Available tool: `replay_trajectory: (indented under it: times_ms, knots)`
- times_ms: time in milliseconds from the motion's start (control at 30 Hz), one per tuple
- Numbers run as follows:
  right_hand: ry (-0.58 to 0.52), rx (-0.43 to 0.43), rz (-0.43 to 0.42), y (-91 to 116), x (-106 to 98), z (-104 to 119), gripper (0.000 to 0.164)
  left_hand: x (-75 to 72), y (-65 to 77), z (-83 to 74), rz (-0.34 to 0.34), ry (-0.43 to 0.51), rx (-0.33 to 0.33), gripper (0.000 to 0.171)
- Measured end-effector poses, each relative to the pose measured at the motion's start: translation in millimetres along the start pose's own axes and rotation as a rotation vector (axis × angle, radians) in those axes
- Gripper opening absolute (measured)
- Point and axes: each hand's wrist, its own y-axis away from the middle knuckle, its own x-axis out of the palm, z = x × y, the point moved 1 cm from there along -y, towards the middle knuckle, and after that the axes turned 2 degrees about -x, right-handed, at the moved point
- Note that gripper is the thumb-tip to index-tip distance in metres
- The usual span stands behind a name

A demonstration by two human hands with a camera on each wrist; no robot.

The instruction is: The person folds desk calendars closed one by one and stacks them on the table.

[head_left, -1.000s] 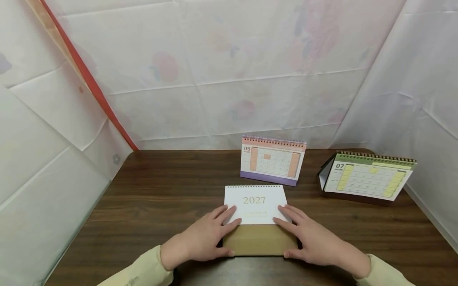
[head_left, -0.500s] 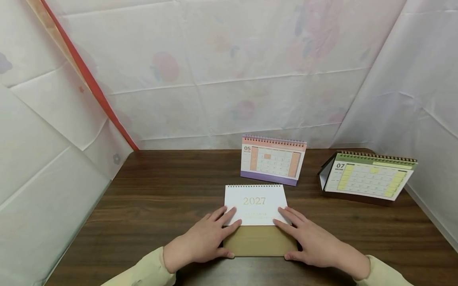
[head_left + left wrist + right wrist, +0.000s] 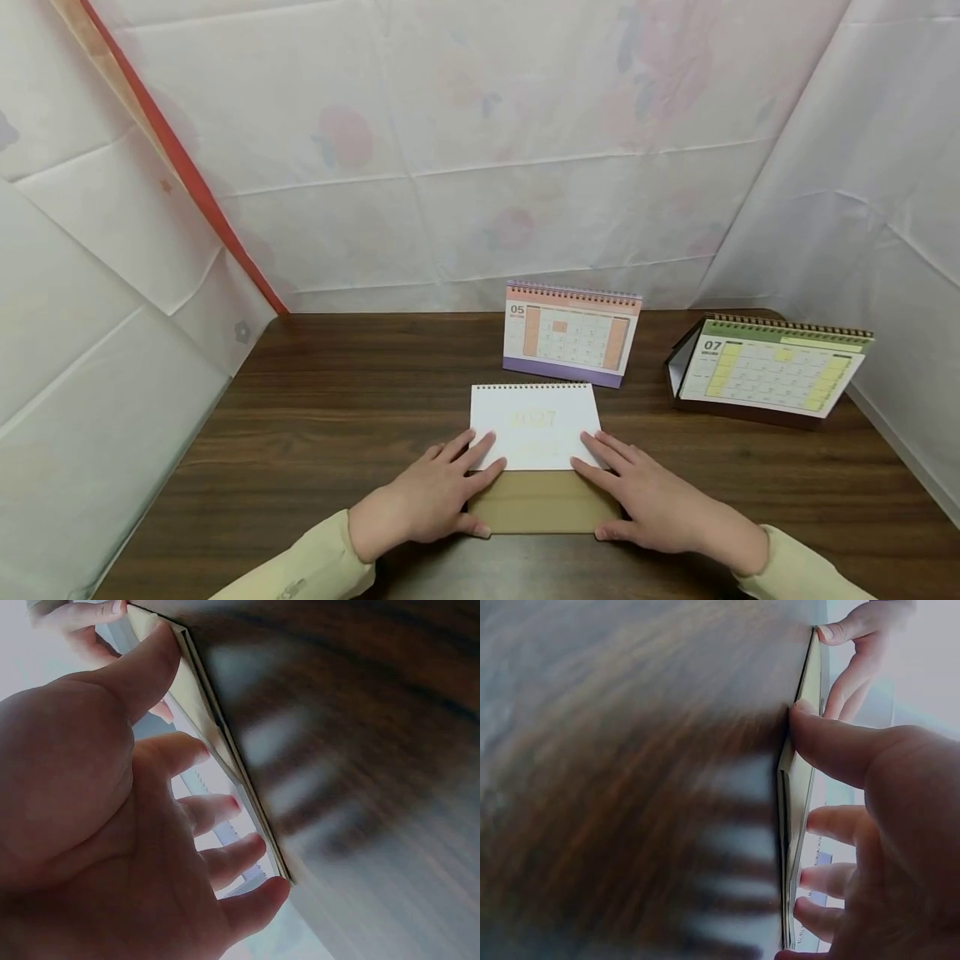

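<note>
A desk calendar [image 3: 534, 437] with a white cover, faint gold "2027" print and a spiral along its far edge lies folded nearly flat on the table. Its khaki base panel [image 3: 544, 503] shows at the near side. My left hand [image 3: 431, 496] rests on the calendar's left side, fingertips on the white cover and thumb at the near corner of the panel. Mirroring it, my right hand [image 3: 656, 500] lies on the right side with fingers spread. Both wrist views show the thin edge of the khaki base [image 3: 196, 712] low over the wood, with fingers extended along it.
Behind the flat calendar stands a pink and purple desk calendar [image 3: 572, 333] showing "05". A green and yellow one [image 3: 772, 367] showing "07" stands at the right. White patterned cloth [image 3: 450, 167] walls off the back and sides of the brown wooden table [image 3: 315, 400].
Both hands stay in place on the calendar. Only the head view shifts slightly, and the gold print looks fainter than before.
</note>
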Motion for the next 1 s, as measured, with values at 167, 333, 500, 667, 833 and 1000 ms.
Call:
replay_trajectory:
  times_ms: [167,333,500,667,833,1000]
  knots:
    - [0.003,-0.002,-0.015,-1,1,0,0.076,2.2,0.6,1.7,-0.022,-0.025,0.007,0.08]
    - [-0.023,0.035,-0.05,0,2,-1,0.077,6.1,-0.8,6.1,-0.083,-0.017,0.031,0.08]
    - [-0.049,0.062,-0.074,0,1,-3,0.07,6.3,-3.1,10.0,-0.148,-0.012,0.048,0.073]
    - [-0.077,0.13,-0.11,0,1,-6,0.059,2.0,-5.6,15.7,-0.246,0.053,-0.004,0.057]
    - [-0.13,0.211,-0.109,2,-1,-10,0.058,2.7,-8.9,25.2,-0.291,0.126,-0.136,0.052]
    - [-0.165,0.21,-0.093,3,-3,-10,0.06,6.1,-14.0,33.8,-0.323,0.258,-0.265,0.048]
